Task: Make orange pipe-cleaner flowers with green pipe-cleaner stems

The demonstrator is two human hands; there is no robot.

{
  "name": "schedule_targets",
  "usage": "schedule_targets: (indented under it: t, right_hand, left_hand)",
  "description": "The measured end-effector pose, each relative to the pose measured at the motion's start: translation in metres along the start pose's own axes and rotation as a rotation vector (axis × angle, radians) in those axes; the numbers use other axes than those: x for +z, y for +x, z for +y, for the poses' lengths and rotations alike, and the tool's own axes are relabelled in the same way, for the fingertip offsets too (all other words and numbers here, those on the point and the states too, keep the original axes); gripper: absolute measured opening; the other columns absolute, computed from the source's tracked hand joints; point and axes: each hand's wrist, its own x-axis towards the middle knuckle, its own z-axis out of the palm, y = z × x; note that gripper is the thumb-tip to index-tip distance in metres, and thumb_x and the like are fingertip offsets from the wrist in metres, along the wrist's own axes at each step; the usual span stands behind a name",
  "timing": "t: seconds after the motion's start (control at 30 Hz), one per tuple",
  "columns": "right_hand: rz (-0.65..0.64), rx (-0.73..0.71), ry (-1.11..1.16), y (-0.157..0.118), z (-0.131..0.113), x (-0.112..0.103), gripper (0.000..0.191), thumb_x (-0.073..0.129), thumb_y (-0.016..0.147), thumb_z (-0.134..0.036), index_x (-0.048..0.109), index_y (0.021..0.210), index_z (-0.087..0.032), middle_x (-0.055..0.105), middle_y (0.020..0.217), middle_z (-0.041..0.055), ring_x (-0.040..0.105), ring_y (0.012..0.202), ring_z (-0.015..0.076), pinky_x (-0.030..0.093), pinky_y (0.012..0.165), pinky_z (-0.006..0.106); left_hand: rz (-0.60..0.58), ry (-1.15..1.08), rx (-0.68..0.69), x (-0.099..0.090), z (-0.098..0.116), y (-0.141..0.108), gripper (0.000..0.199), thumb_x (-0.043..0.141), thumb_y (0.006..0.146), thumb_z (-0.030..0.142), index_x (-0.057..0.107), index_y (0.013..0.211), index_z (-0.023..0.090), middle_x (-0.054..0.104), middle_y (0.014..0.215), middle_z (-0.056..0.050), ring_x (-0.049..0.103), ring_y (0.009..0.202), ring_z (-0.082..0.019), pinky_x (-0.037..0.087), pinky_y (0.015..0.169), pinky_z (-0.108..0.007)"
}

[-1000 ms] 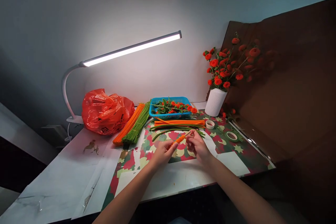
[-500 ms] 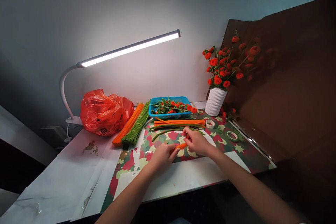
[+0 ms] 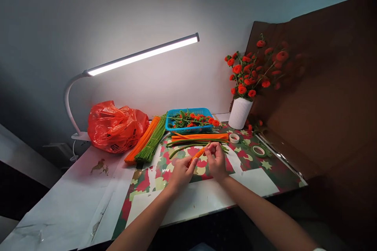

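My left hand point(image 3: 182, 170) pinches the lower end of a fuzzy orange coiled pipe cleaner point(image 3: 199, 153), which tilts up to the right. At its upper end the fingers of my right hand point(image 3: 216, 159) are closed, by a thin pale tip that looks like a stick. Just beyond my hands lie loose green pipe cleaners point(image 3: 184, 149) and a row of straight orange pipe cleaners point(image 3: 200, 136). A blue basket point(image 3: 188, 130) behind them holds red-orange flowers with green stems.
Bundled orange and green pipe cleaners point(image 3: 151, 145) lie beside a red plastic bag point(image 3: 116, 125) at left. Two tape rolls, one white point(image 3: 234, 138) and one green point(image 3: 259, 151), sit at right near a white vase point(image 3: 240, 113) of flowers. A lit lamp point(image 3: 144, 54) hangs overhead.
My right hand has turned more upright and sits at the upper end of the orange coil. The coil shows more length and tilts more steeply. The view has shifted slightly.
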Motion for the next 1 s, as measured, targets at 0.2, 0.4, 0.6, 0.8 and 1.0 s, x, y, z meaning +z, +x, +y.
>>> schedule_targets:
  t: [0.2, 0.4, 0.6, 0.8, 1.0]
  right_hand:
    - [-0.234, 0.342, 0.475, 0.014, -0.001, -0.001, 0.035, 0.067, 0.071, -0.043, 0.043, 0.089, -0.026, 0.047, 0.069, -0.0043, 0.049, 0.061, 0.0127, 0.043, 0.065, 0.026]
    - [-0.470, 0.370, 0.514, 0.029, 0.013, -0.015, 0.040, 0.073, 0.068, -0.049, 0.058, 0.094, -0.022, 0.046, 0.061, -0.0049, 0.043, 0.054, 0.0103, 0.037, 0.058, 0.024]
    - [-0.558, 0.377, 0.494, 0.032, 0.013, -0.024, 0.041, 0.079, 0.056, -0.055, 0.061, 0.063, -0.018, 0.047, 0.060, -0.0036, 0.037, 0.051, 0.0086, 0.029, 0.052, 0.023]
    - [-0.734, 0.303, 0.618, 0.030, 0.015, -0.027, 0.044, 0.082, 0.052, -0.053, 0.057, 0.053, -0.017, 0.046, 0.058, -0.0037, 0.039, 0.059, 0.0106, 0.029, 0.056, 0.024]
    - [-0.855, 0.210, 0.846, 0.026, 0.019, -0.020, 0.042, 0.089, 0.048, -0.040, 0.054, 0.050, -0.017, 0.045, 0.051, -0.0060, 0.041, 0.057, 0.0092, 0.031, 0.056, 0.024]
  left_hand:
    - [-0.078, -0.244, -0.062, -0.003, -0.007, 0.003, 0.052, 0.042, 0.081, 0.064, 0.030, 0.055, 0.020, 0.024, 0.051, 0.006, 0.023, 0.048, -0.007, 0.016, 0.047, -0.025]
    - [-0.399, -0.727, -0.381, -0.001, -0.012, 0.002, 0.055, 0.054, 0.069, 0.070, 0.028, 0.061, 0.022, 0.018, 0.047, 0.012, 0.010, 0.038, -0.004, 0.007, 0.037, -0.021]
    - [-0.617, -0.919, -0.613, -0.010, -0.007, -0.002, 0.049, 0.059, 0.075, 0.055, 0.028, 0.060, 0.021, 0.015, 0.047, 0.011, 0.006, 0.039, -0.004, 0.002, 0.039, -0.022]
    - [-0.849, -1.020, -0.799, -0.022, -0.007, -0.006, 0.048, 0.064, 0.074, 0.051, 0.031, 0.061, 0.019, 0.015, 0.045, 0.012, 0.003, 0.038, -0.003, 0.001, 0.037, -0.019]
    - [-1.163, -1.088, -0.787, -0.021, -0.009, -0.005, 0.047, 0.063, 0.075, 0.051, 0.033, 0.058, 0.019, 0.015, 0.041, 0.011, 0.004, 0.033, -0.004, 0.000, 0.034, -0.020]
